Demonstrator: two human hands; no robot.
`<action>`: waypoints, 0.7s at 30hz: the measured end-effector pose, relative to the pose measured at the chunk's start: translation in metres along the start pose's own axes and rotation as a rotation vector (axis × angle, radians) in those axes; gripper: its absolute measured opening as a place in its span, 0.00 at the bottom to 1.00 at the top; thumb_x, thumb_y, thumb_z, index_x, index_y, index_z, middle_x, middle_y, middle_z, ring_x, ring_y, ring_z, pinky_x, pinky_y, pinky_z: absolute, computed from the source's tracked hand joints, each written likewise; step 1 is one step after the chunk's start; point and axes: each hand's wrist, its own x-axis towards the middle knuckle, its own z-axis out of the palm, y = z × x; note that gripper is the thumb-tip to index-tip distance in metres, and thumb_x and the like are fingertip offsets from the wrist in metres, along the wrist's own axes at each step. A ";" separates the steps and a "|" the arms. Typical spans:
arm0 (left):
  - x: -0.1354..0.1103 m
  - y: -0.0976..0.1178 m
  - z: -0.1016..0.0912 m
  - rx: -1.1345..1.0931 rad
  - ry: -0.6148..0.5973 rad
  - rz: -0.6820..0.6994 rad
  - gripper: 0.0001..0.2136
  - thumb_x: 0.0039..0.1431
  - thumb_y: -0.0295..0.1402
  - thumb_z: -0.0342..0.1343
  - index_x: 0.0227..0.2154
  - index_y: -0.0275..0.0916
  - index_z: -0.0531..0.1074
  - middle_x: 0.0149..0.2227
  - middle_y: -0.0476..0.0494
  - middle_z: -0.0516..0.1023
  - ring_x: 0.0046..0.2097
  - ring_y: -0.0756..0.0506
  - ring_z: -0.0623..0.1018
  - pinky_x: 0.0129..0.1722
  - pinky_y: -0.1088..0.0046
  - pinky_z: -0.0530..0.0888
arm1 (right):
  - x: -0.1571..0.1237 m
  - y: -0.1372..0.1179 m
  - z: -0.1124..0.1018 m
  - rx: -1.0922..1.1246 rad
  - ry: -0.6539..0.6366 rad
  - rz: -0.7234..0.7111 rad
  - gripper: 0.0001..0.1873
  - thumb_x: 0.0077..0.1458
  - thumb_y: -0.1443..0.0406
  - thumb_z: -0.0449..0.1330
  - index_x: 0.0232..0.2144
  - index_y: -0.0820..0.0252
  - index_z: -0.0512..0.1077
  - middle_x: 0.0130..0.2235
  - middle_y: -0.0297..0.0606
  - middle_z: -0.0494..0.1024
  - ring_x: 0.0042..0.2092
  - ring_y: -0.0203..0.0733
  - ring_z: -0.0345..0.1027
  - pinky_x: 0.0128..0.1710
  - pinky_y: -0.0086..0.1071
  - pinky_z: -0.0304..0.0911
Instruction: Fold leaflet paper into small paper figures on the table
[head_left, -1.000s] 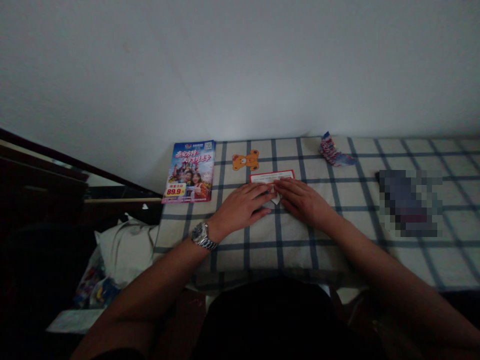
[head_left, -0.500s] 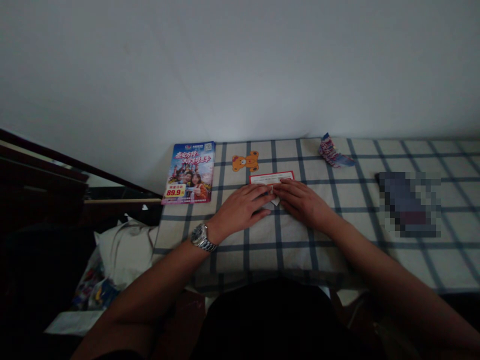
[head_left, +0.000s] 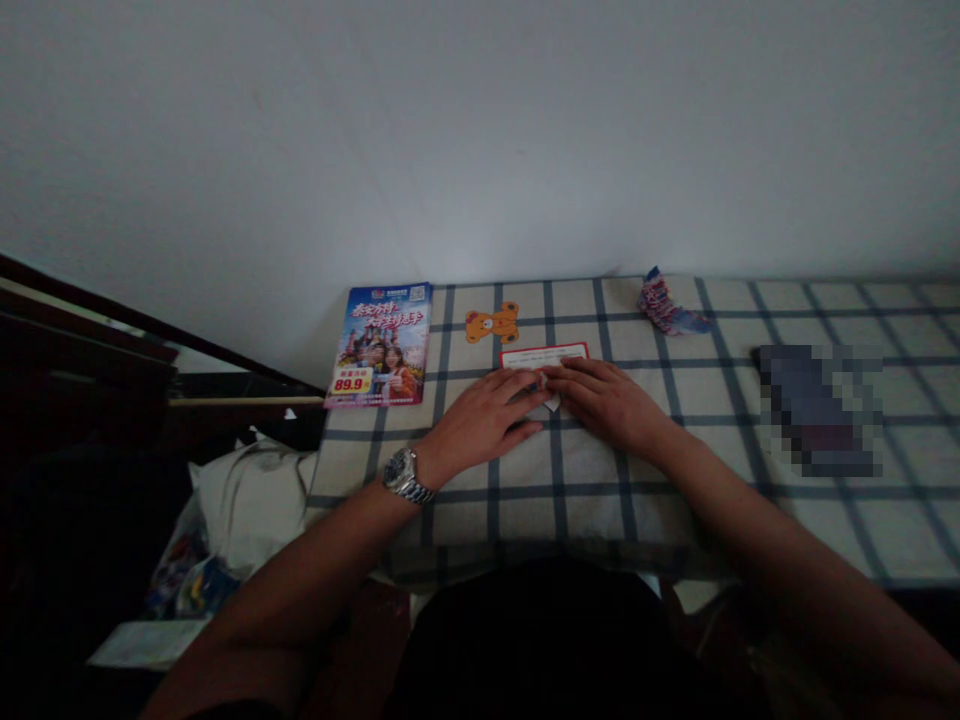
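Note:
Both my hands rest on a checked cloth (head_left: 570, 480) over a table. My left hand (head_left: 484, 415), with a metal watch (head_left: 405, 473) on its wrist, lies flat with fingers stretched out. My right hand (head_left: 607, 400) lies flat beside it. Their fingertips meet and press on a white paper with a red border (head_left: 544, 356); a small folded white corner (head_left: 553, 403) shows between the hands. Most of the paper is hidden under the fingers.
A colourful flyer (head_left: 381, 343) lies at the table's far left. An orange bear-shaped cutout (head_left: 491, 323) sits behind the paper. A folded patterned paper piece (head_left: 666, 303) stands at the back. A dark blurred object (head_left: 817, 408) lies to the right. A white wall rises behind; bags lie on the floor at left (head_left: 225, 510).

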 end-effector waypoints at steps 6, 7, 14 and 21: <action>-0.003 -0.001 0.000 0.018 -0.019 0.039 0.24 0.74 0.44 0.54 0.68 0.43 0.64 0.66 0.39 0.70 0.70 0.38 0.66 0.71 0.51 0.67 | 0.002 0.000 -0.003 -0.023 0.014 -0.018 0.20 0.70 0.67 0.57 0.61 0.54 0.72 0.65 0.38 0.76 0.67 0.56 0.66 0.63 0.54 0.68; -0.003 -0.001 -0.001 0.014 -0.024 0.047 0.23 0.74 0.44 0.53 0.67 0.44 0.65 0.66 0.39 0.69 0.70 0.38 0.66 0.71 0.50 0.66 | 0.002 0.000 -0.004 -0.018 0.018 -0.023 0.20 0.70 0.67 0.57 0.61 0.54 0.72 0.65 0.39 0.76 0.66 0.55 0.67 0.62 0.54 0.68; -0.008 0.004 -0.005 0.038 -0.035 0.035 0.22 0.74 0.45 0.53 0.66 0.47 0.67 0.67 0.40 0.69 0.72 0.37 0.64 0.72 0.48 0.64 | 0.000 0.003 -0.001 -0.013 0.009 -0.031 0.23 0.69 0.69 0.57 0.64 0.56 0.71 0.66 0.41 0.74 0.68 0.57 0.65 0.63 0.56 0.67; -0.012 0.005 -0.004 0.065 -0.048 0.036 0.24 0.74 0.46 0.53 0.67 0.46 0.66 0.68 0.38 0.67 0.70 0.36 0.67 0.70 0.50 0.67 | -0.001 0.002 -0.002 -0.032 -0.011 -0.032 0.24 0.69 0.70 0.56 0.65 0.55 0.70 0.67 0.41 0.73 0.69 0.57 0.63 0.64 0.58 0.66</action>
